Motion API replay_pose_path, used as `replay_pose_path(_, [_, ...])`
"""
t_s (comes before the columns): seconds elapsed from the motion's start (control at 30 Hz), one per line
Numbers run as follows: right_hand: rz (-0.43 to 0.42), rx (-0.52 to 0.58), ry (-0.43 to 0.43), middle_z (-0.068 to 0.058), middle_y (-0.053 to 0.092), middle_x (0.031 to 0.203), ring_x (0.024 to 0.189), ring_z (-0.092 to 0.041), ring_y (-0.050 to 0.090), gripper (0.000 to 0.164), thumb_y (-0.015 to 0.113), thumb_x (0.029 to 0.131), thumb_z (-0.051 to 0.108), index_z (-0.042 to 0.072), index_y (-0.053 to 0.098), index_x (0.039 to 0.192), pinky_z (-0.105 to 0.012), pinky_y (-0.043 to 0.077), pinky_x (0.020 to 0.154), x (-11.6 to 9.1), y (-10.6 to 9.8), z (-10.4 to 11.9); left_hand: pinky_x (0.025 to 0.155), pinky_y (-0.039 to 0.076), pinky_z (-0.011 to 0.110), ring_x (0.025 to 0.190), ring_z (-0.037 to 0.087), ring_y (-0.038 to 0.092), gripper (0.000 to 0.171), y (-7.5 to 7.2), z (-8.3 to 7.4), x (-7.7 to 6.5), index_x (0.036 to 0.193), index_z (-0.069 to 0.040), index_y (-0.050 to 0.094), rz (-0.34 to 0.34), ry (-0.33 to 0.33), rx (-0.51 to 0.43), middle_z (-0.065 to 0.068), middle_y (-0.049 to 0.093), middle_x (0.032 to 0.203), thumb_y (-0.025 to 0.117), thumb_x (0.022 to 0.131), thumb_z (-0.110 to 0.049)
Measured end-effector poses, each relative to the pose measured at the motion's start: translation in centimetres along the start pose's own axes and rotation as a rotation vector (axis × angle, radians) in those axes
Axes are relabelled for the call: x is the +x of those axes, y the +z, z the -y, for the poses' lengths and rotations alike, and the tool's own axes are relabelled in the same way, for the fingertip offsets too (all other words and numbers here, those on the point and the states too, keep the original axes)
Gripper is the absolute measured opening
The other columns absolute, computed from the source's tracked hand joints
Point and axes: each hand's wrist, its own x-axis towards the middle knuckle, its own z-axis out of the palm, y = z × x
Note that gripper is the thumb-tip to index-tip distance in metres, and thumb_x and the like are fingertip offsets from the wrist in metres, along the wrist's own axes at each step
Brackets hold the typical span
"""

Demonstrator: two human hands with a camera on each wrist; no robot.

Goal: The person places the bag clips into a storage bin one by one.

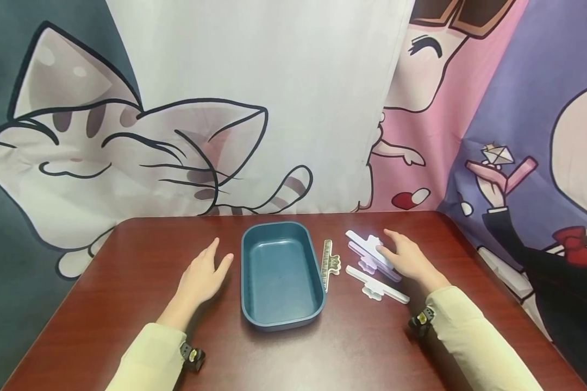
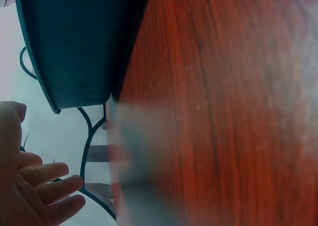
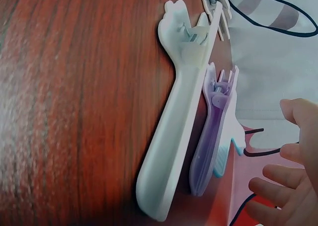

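White clip (image 1: pixel 387 290), smooth plastic, long-barred and scalloped, slants toward the frame's lower right; left hand (image 1: pixel 199 278) and right hand (image 1: pixel 412 262) empty, thumbs spread.

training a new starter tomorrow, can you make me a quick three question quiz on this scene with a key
1. Which clip lies closest to the blue tray: (a) the purple clip, (b) the patterned clip, (c) the front white clip?
2. True or false: the left hand is holding a clip.
3. How many clips lie on the table?

Key:
1. b
2. False; it holds nothing.
3. Four: those three plus the rear white clip.
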Motion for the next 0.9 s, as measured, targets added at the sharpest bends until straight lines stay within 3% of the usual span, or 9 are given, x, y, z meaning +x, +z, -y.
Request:
replay_pose_path(0.43, [0.004, 0.003, -0.004, -0.037, 0.046, 0.144, 0.135, -0.055, 0.040, 0.064, 0.064, 0.101, 0.026, -0.013, 0.042, 0.146, -0.068, 0.032, 0.112, 0.1, 0.4, 0.2, 0.112, 0.034, 0.066, 0.140, 0.047, 0.041, 0.066, 0.6, -0.2, -0.3, 0.155, 0.004, 0.036, 0.010, -0.006, -0.070, 0.030, 0.043, 0.151, 0.051, 0.106, -0.038])
replay_pose_path(0.7, [0.020, -0.008, -0.002, -0.038, 0.047, 0.143, 0.134, -0.055, 0.041, 0.064, 0.064, 0.100, 0.025, -0.014, 0.042, 0.145, -0.068, 0.033, 0.111, 0.1, 0.6, -0.3, 0.105, 0.046, 0.058, 0.124, 0.040, 0.060, 0.061, 1.5, -0.6, -0.5, 0.150, 0.005, 0.044, -0.021, 0.020, -0.159, 0.026, 0.061, 0.135, 0.057, 0.104, -0.034])
replay_pose_path(0.9, [0.027, 0.004, 0.001, -0.038, 0.047, 0.143, 0.134, -0.055, 0.041, 0.064, 0.063, 0.100, 0.024, -0.014, 0.041, 0.146, -0.068, 0.032, 0.112, 0.4, 0.6, -0.3, 0.099, 0.052, 0.056, 0.112, 0.035, 0.067, 0.058, 1.7, -1.2, -0.6, 0.146, 0.007, 0.048, -0.036, 0.031, -0.200, 0.023, 0.067, 0.125, 0.060, 0.104, -0.031])
